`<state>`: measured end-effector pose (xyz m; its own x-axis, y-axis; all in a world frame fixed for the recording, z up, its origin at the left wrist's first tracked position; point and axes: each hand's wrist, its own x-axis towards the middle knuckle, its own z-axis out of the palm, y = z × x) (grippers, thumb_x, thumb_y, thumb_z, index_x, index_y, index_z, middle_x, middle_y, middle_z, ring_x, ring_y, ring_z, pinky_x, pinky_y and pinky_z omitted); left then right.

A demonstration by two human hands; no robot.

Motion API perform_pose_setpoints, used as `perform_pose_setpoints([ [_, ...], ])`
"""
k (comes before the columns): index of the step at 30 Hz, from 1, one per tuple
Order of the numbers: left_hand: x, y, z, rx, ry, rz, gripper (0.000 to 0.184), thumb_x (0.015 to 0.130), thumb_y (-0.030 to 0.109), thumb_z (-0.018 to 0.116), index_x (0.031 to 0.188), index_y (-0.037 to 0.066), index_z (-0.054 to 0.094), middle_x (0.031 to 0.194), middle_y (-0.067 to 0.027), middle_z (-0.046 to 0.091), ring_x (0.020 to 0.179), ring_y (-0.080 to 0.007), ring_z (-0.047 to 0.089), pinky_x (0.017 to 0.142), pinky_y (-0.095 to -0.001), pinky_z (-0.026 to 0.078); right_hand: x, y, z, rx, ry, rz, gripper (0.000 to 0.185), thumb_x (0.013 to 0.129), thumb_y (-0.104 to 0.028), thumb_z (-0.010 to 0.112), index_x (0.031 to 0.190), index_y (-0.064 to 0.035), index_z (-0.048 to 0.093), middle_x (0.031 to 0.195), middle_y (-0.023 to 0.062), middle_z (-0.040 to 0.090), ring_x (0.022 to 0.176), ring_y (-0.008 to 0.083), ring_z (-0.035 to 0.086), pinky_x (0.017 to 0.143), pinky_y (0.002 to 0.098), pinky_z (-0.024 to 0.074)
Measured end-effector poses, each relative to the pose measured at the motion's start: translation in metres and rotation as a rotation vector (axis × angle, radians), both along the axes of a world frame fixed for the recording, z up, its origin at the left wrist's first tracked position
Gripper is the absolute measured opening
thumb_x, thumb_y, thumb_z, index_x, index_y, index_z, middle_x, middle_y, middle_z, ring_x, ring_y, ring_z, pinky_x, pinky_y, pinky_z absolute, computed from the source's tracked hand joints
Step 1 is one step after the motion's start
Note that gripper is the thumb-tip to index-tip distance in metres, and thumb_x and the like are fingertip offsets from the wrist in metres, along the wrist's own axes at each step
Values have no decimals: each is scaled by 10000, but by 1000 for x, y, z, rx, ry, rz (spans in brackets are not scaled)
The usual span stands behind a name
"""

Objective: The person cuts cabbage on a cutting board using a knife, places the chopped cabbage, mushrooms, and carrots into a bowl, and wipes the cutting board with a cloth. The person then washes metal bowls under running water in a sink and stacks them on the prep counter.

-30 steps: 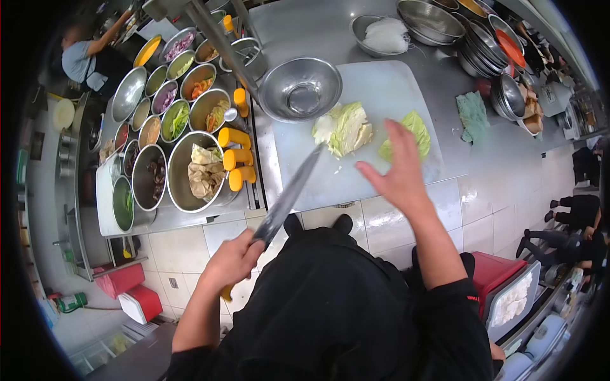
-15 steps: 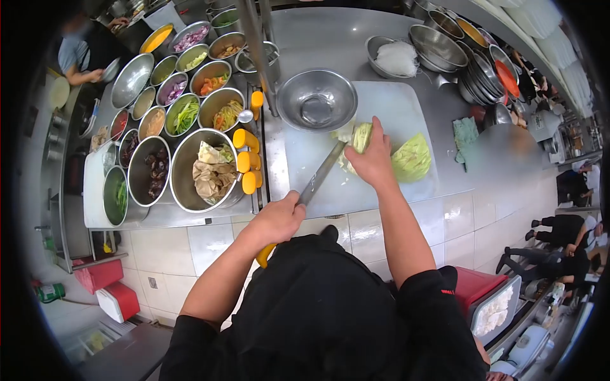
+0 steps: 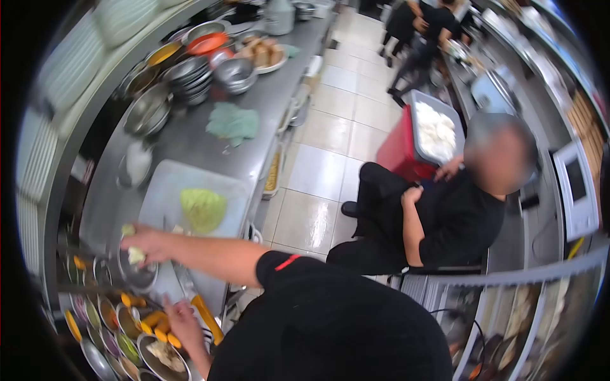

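My right hand (image 3: 149, 244) reaches over the metal bowl (image 3: 136, 274) beside the cutting board, fingers closed around pale green cut cabbage (image 3: 135, 255). Beside the board's near edge is my left hand (image 3: 184, 322), somewhat blurred, with fingers stretched out and nothing visible in them. A knife lies right alongside it, its yellow handle (image 3: 208, 319) fully visible and its blade (image 3: 183, 279) over the white cutting board (image 3: 162, 190). A larger cabbage piece (image 3: 203, 209) rests on the board's far part.
A person in black (image 3: 438, 216) stands to my right by a red bin of white food (image 3: 435, 130). A green cloth (image 3: 232, 122) and stacked metal bowls (image 3: 189, 79) occupy the counter. Ingredient containers (image 3: 162, 355) stand at lower left, plates (image 3: 67, 63) on a shelf.
The view has swung to the right, bringing the nearby person into sight. My right hand has carried cabbage from the board to the bowl. My left hand has let go of the knife.
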<state>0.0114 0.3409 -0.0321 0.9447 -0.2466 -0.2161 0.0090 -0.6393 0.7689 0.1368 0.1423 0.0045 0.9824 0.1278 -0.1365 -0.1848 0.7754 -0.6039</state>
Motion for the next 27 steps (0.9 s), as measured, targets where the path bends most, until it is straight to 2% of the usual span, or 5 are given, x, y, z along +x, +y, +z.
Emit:
perform_pose_setpoints([
  [3, 45, -19, 39, -474, 138, 368, 677, 974, 536, 492, 1465, 96, 335, 1215, -123, 565, 972, -208, 600, 777, -328, 477, 21, 26, -8, 63, 42, 42, 347, 808, -185, 696, 1106, -191, 517, 876, 45, 528, 773, 212, 525, 544, 425, 452],
  [7, 120, -9, 59, -771, 470, 244, 682, 906, 667, 503, 1352, 153, 468, 1201, -67, 590, 1045, -193, 597, 837, -332, 481, -2, 32, 22, -128, 25, 134, 351, 778, -148, 697, 1100, -44, 603, 923, 121, 624, 791, 297, 625, 645, 504, 536],
  [12, 190, 27, 30, -844, 546, 134, 389, 992, 355, 555, 1276, 90, 528, 1192, -61, 604, 1031, -186, 623, 828, -334, 542, 22, 34, 10, -680, -11, 95, 373, 710, -148, 755, 1047, -13, 669, 951, 148, 681, 837, 304, 671, 714, 439, 544],
  [24, 203, 19, -5, -34, -11, 34, 430, 912, 253, 637, 1250, 70, 446, 1040, -101, 586, 780, -192, 575, 481, -291, 462, 58, 64, -53, -1186, 65, -320, 448, 669, -258, 738, 1050, -35, 659, 1050, 229, 668, 1007, 383, 641, 861, 448, 512],
  [27, 178, 5, 12, 10, -40, 50, 448, 830, 186, 638, 1247, 55, 539, 1138, -159, 626, 910, -290, 636, 640, -376, 527, 52, 57, -69, -1462, -195, -338, 380, 644, -360, 751, 929, -115, 696, 941, 156, 688, 901, 305, 667, 815, 424, 524],
])
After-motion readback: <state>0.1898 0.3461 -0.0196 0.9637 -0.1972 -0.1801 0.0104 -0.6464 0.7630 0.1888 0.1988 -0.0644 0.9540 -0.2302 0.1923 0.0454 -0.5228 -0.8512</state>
